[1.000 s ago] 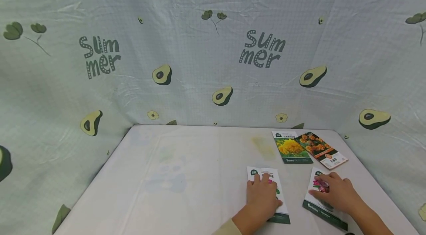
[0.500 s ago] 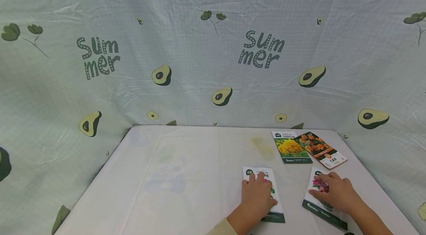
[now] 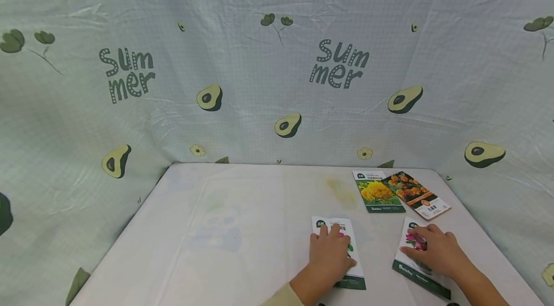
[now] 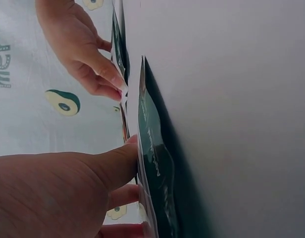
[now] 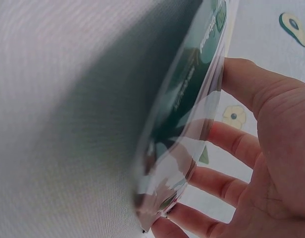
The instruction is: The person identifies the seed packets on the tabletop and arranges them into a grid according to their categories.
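Under my left hand [image 3: 329,253] lies a white and dark green seed packet [image 3: 356,270] with a pink flower picture, flat on the table. The fingers spread over its upper half, with the thumb at its right edge. My right hand [image 3: 439,248] rests on a second seed packet [image 3: 420,279], marked Beishu, with magenta flowers. Its thumb reaches the left side and the other fingers touch the top. The left wrist view shows the left thumb [image 4: 125,158] against the packet's face. In the right wrist view, spread fingers [image 5: 227,186] touch the other packet's face.
Farther back on the right lie a yellow-flower seed packet [image 3: 376,193] and an orange-flower seed packet [image 3: 415,193], the orange one overlapping the yellow. They rest on the white table [image 3: 216,248]. A cloth backdrop [image 3: 242,56] with avocado prints rises behind it.
My left hand has slid leftward across the table along with its seed packet, widening the gap between the two front packets. The right hand and its packet have stayed in place.
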The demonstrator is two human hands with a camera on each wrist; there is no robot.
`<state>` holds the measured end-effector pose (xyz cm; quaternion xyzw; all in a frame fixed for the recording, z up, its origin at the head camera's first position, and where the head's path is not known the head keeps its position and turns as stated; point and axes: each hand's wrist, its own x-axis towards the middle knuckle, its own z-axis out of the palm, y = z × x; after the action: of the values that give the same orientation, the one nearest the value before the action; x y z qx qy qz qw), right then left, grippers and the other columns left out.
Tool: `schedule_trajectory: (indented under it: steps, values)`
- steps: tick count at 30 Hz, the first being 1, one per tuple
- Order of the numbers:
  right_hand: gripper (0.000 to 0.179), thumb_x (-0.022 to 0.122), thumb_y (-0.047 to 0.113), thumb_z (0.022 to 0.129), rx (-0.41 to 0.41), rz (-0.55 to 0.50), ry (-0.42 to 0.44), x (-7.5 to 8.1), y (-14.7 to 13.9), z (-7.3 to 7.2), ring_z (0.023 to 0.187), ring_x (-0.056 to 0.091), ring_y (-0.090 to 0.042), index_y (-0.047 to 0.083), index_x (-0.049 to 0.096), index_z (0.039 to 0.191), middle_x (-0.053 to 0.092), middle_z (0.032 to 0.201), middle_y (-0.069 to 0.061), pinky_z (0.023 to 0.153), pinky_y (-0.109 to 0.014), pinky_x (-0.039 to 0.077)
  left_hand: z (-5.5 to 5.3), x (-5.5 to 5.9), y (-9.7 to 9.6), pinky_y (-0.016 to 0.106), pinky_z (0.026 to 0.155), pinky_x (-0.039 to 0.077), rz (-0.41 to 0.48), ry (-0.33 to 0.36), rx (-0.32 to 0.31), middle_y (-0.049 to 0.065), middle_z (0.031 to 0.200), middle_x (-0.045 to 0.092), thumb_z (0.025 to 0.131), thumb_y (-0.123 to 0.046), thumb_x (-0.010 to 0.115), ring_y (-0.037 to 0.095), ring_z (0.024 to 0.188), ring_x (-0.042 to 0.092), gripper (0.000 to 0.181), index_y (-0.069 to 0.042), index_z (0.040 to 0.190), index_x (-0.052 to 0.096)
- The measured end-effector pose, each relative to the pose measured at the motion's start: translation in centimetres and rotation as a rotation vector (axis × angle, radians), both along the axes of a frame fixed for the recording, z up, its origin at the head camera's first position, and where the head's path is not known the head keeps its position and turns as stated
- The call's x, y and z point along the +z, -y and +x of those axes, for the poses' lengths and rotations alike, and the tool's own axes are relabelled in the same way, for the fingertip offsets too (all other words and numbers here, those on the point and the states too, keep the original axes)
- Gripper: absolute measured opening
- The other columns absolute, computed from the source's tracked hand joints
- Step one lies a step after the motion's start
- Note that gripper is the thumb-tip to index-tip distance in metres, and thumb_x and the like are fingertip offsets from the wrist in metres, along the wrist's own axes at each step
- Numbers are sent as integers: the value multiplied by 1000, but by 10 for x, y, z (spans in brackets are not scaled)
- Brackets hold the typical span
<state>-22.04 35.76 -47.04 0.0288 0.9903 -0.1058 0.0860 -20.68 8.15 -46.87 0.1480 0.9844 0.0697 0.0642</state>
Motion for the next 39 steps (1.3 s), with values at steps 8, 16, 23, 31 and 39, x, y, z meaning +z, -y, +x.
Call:
schedule_trajectory:
  steps: [8,16,23,31,39]
  values:
    - [95,74,75,76,7,2,-9,2,1,1,97,49,-49,-2,61,131,53,120,-33,79,-59,50,-2,-1,5,47,101,48,-8,3,0,-10,145,54,82,-60,79,21,127,51,48,-41,125,69]
    - [93,73,74,76,11,4,-13,3,2,2,96,49,-49,0,62,131,53,119,-32,79,-59,50,-2,0,11,47,99,48,-10,-22,-12,-10,143,55,82,-61,78,21,124,51,48,-40,124,70]
    - [93,73,74,76,7,7,-16,4,3,4,96,49,-50,0,62,131,53,120,-33,79,-60,51,-1,0,17,48,99,48,6,-25,-16,-8,143,55,83,-60,77,24,126,51,48,-38,126,70]
    - [96,73,76,75,-13,-1,4,3,2,3,99,47,-52,0,60,133,50,123,-35,79,-59,52,0,0,26,49,96,48,32,-42,-11,-6,142,55,82,-58,79,25,125,51,49,-36,124,70]
    - [97,73,76,75,-15,-12,10,1,1,2,99,47,-52,0,60,134,50,124,-35,78,-59,52,1,-1,35,48,92,49,19,-50,-26,-5,142,56,82,-58,79,25,120,52,48,-35,124,71]
